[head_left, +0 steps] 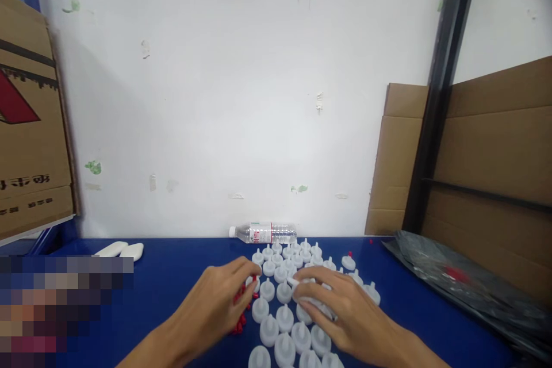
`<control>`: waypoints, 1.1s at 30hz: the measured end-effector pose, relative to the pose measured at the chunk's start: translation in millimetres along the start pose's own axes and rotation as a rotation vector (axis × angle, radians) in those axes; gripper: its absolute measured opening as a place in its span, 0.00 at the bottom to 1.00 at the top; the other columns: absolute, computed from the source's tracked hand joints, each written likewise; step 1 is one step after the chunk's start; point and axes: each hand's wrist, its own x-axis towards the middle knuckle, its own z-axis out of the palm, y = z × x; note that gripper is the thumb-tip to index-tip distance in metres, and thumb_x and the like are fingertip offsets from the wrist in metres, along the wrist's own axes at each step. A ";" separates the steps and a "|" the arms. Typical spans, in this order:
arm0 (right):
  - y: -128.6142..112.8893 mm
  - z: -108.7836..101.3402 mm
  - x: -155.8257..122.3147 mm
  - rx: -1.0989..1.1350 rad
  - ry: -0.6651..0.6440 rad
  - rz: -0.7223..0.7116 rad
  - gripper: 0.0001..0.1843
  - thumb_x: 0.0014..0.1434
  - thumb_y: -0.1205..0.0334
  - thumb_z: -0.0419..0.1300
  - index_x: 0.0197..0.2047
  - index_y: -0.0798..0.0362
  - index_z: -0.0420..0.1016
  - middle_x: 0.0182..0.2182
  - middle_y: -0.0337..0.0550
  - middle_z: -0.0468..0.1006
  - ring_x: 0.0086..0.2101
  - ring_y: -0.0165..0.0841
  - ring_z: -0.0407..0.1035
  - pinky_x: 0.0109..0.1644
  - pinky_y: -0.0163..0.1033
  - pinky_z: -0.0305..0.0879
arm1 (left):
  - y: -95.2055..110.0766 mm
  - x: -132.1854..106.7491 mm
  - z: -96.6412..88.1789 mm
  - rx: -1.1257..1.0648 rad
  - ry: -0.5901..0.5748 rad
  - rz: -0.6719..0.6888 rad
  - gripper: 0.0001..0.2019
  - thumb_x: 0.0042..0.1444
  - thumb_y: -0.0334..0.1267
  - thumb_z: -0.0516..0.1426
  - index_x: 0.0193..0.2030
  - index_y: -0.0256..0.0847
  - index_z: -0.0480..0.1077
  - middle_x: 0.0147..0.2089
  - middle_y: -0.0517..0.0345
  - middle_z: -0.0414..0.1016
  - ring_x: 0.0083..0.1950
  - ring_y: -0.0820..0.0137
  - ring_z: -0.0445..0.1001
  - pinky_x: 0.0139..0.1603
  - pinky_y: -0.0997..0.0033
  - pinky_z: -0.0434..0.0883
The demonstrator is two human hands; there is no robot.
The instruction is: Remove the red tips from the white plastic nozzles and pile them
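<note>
My left hand (218, 296) is closed in a pinch, with a small red tip cap (254, 279) at its fingertips. Below it, more red tip caps (238, 326) lie in a pile on the blue table, partly covered by the hand. My right hand (334, 299) curls around a white nozzle cap, whose pointed spout (292, 282) sticks out to the left from the fingers; the rest is hidden. Many white nozzle caps (284, 318) stand spout-up between and beneath the hands. One nozzle cap (348, 262) behind the right hand wears a red tip.
A clear plastic bottle (282, 233) lies on its side against the wall. Two white objects (131, 251) rest at the back left of the blue table (172, 264). Dark plastic bags (457, 282) are at the right, near cardboard (491, 155). A printed carton (34, 126) stands left.
</note>
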 end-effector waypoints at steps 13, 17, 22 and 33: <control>-17.0 4.4 1.2 -0.045 0.037 -0.096 0.09 0.69 0.66 0.56 0.48 0.48 0.75 0.47 0.45 0.82 0.47 0.34 0.77 0.52 0.39 0.73 | 21.1 -8.7 16.7 0.193 0.141 0.446 0.09 0.73 0.34 0.47 0.49 0.42 0.68 0.39 0.57 0.79 0.27 0.72 0.77 0.23 0.74 0.66; -19.7 4.8 0.6 -0.058 0.062 -0.130 0.11 0.67 0.67 0.58 0.51 0.48 0.74 0.47 0.45 0.82 0.45 0.33 0.78 0.51 0.37 0.74 | 24.6 -12.1 24.4 0.199 0.162 0.468 0.07 0.70 0.30 0.50 0.45 0.40 0.69 0.33 0.59 0.77 0.24 0.72 0.74 0.20 0.73 0.64; -19.9 2.4 -0.1 -0.089 0.108 -0.137 0.09 0.68 0.66 0.57 0.49 0.48 0.75 0.46 0.45 0.82 0.45 0.34 0.78 0.51 0.39 0.74 | 27.3 -10.6 24.0 0.135 0.325 0.437 0.07 0.69 0.29 0.51 0.46 0.40 0.70 0.35 0.57 0.79 0.28 0.71 0.78 0.24 0.74 0.70; -25.3 3.5 2.7 -0.026 0.085 -0.173 0.08 0.69 0.68 0.57 0.48 0.51 0.75 0.48 0.46 0.82 0.46 0.34 0.77 0.52 0.39 0.74 | 34.2 -10.4 19.2 0.108 0.438 0.428 0.06 0.69 0.29 0.53 0.46 0.38 0.72 0.34 0.58 0.80 0.29 0.73 0.78 0.24 0.76 0.68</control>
